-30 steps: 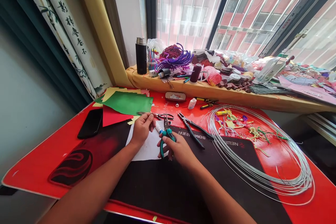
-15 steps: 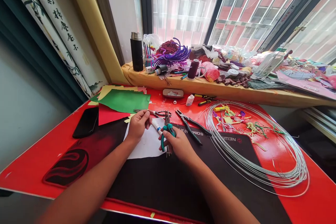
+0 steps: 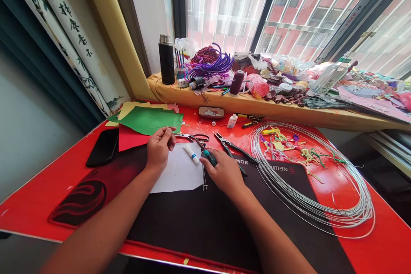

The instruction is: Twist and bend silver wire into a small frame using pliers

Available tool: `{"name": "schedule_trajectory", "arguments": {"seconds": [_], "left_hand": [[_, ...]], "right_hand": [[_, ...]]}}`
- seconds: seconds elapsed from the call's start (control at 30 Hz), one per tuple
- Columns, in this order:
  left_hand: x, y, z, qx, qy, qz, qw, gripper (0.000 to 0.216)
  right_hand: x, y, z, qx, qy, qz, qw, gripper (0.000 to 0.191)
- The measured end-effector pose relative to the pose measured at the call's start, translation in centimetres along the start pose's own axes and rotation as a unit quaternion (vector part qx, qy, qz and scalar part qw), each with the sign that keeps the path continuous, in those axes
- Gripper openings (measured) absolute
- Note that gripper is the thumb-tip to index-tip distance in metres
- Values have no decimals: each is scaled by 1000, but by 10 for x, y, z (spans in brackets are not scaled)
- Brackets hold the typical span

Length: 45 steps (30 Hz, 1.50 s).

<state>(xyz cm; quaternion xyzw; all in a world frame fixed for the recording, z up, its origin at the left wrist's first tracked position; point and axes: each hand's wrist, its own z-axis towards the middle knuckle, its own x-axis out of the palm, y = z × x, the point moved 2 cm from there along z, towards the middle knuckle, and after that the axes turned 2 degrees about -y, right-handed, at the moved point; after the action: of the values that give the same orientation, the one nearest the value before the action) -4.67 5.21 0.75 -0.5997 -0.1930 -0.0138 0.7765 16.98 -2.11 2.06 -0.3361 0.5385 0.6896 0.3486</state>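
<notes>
At a red table (image 3: 41,205) under a barred window, the person's left hand (image 3: 159,147) has its fingers (image 3: 167,133) pinched on a thin piece of wire (image 3: 166,127) held just above a white sheet (image 3: 180,171). The right hand (image 3: 224,173) is closed around teal-handled pliers (image 3: 208,156), whose tip points to 11 o'clock. A small white tube (image 3: 192,153) lies between the 2 hands on the white sheet. At 12 o'clock of the pliers lie scissors (image 3: 192,138); black pliers (image 3: 233,147) lie at 2 o'clock of the right hand. A large coil of silver wire (image 3: 308,205) sits at 3 o'clock of the right hand. Green paper (image 3: 147,120) lies at 11 o'clock of the left hand and a black phone (image 3: 103,147) at 9 o'clock.
</notes>
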Motion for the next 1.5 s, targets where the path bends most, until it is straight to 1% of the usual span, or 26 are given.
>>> {"name": "schedule_trajectory", "arguments": {"seconds": [0.1, 0.27, 0.4, 0.5, 0.63, 0.8, 0.87, 0.93, 1.03, 1.1, 1.23, 1.3, 1.4, 1.5], "left_hand": [[-2, -5, 2, 6, -11, -7, 1000, 21], [-2, -5, 1, 3, -2, 0, 1000, 21], [1, -6, -3, -1, 24, 17, 1000, 24], [4, -6, -8, -8, 49, 32, 998, 27], [7, -8, -13, -20, 87, 54, 995, 31], [12, -12, -18, -31, 118, 65, 990, 34], [14, -14, -19, -46, 134, 55, 988, 35], [15, -14, -18, -90, 165, 23, 982, 35], [15, -14, -18, -192, 232, -50, 952, 32], [14, -15, -19, -247, 270, -93, 926, 30], [12, -15, -24, -313, 348, -133, 874, 26], [12, -14, -28, -335, 390, -138, 846, 27], [13, -11, -35, -356, 436, -138, 815, 28], [18, -8, -42, -363, 455, -140, 801, 27]], "right_hand": [[6, 2, -3, -35, 20, -37, 998, 44], [10, 7, -8, -89, 51, -107, 989, 48], [12, 8, -10, -95, 64, -149, 982, 49], [14, 8, -11, -96, 69, -160, 980, 50], [14, 9, -11, -105, 68, -147, 981, 55], [14, 7, -11, -111, 61, -91, 988, 59], [14, 5, -10, -113, 53, -58, 991, 55], [13, 4, -8, -108, 34, -21, 993, 45], [10, 2, -4, -90, -16, 44, 995, 26], [7, 1, -3, -83, -58, 93, 990, 20], [-3, 3, -3, -89, -141, 150, 975, 18], [-8, 4, -4, -99, -163, 162, 968, 18], [-9, 7, -4, -108, -156, 186, 964, 22], [-4, 9, -5, -99, -113, 231, 961, 25]]}}
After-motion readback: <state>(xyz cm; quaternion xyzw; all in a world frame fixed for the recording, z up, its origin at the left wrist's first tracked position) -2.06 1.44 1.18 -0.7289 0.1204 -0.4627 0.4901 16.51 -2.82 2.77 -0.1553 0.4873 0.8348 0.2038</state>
